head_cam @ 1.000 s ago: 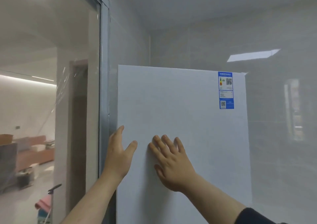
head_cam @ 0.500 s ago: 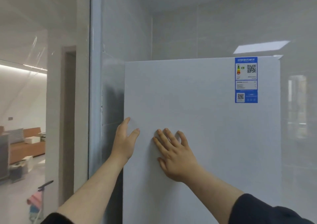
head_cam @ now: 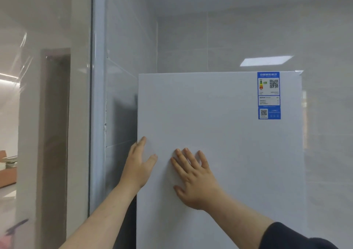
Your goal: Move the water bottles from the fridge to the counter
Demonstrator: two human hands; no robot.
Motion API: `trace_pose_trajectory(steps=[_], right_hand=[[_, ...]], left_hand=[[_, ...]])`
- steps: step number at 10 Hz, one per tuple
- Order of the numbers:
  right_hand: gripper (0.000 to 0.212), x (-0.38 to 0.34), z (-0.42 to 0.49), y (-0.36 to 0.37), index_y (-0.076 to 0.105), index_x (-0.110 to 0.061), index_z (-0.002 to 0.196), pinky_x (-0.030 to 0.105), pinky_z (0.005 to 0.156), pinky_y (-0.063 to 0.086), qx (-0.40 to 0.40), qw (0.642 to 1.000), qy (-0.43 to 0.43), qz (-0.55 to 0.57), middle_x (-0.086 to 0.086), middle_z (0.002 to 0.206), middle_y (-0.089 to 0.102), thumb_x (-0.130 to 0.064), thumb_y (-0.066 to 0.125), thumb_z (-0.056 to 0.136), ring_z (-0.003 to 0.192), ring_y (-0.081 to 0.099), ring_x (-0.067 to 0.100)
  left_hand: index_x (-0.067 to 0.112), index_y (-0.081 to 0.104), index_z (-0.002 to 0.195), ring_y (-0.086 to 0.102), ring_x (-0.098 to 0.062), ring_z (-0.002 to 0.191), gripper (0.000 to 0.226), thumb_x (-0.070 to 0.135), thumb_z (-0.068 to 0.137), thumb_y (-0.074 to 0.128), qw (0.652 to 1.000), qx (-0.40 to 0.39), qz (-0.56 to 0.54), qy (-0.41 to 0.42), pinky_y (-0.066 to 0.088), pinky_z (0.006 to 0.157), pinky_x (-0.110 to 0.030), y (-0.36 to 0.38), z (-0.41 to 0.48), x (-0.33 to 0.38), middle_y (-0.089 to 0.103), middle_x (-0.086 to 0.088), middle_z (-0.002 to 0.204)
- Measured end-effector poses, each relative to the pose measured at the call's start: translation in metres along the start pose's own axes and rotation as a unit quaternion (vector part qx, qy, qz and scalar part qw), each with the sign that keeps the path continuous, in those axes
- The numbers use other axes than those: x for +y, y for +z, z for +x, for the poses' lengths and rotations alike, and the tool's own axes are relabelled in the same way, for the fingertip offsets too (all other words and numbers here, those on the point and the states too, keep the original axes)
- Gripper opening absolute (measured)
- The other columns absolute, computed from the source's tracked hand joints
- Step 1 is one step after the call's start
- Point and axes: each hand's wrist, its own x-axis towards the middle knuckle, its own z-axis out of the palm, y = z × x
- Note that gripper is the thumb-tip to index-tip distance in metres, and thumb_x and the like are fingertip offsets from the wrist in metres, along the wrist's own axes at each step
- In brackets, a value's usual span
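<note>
A white fridge door point(head_cam: 219, 134) fills the middle and right of the head view, and it looks closed. A blue energy label point(head_cam: 269, 95) is stuck near its top right corner. My left hand point(head_cam: 138, 165) lies at the door's left edge with the fingers reaching over that edge and the thumb on the front. Flat on the door face just to the right rests my right hand point(head_cam: 194, 178), fingers spread. No water bottles or counter are in view.
A grey tiled wall point(head_cam: 238, 38) stands behind and to the right of the fridge. A narrow gap separates the fridge from the tiled side wall point(head_cam: 122, 105). Left of that is a glass panel with a pale frame point(head_cam: 97, 115), a room beyond.
The view has shifted left, so the fridge sits further right in frame. Both hands stay on the door at nearly the same spots.
</note>
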Motion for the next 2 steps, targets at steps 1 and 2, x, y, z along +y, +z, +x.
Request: trace_pose_trajectory(steps=[1,2], right_hand=[[0.070,-0.007,-0.002,-0.015,0.061,-0.013,0.131,0.057,0.109,0.029,-0.048,0.999,0.012,-0.007,0.014,0.149,0.049,-0.050,0.051,0.072,0.135,0.048,0.034],[0.052,-0.019,-0.012,-0.033,0.053,-0.015,0.131,0.044,0.108,0.036,-0.094,0.990,0.021,0.102,0.011,0.146,0.047,-0.039,0.048,0.084,0.132,0.044,0.032]], left_hand=[[0.020,0.030,0.151,0.028,-0.018,0.143,0.073,0.030,0.087,0.063,0.999,-0.042,0.004,-0.028,0.024,0.114,-0.033,-0.004,-0.007,-0.005,0.024,-0.002,0.159],[0.017,0.041,0.144,0.037,-0.013,0.134,0.062,0.024,0.087,0.064,0.999,-0.030,-0.006,-0.033,0.030,0.110,-0.031,-0.009,-0.020,-0.011,0.034,0.001,0.152]])
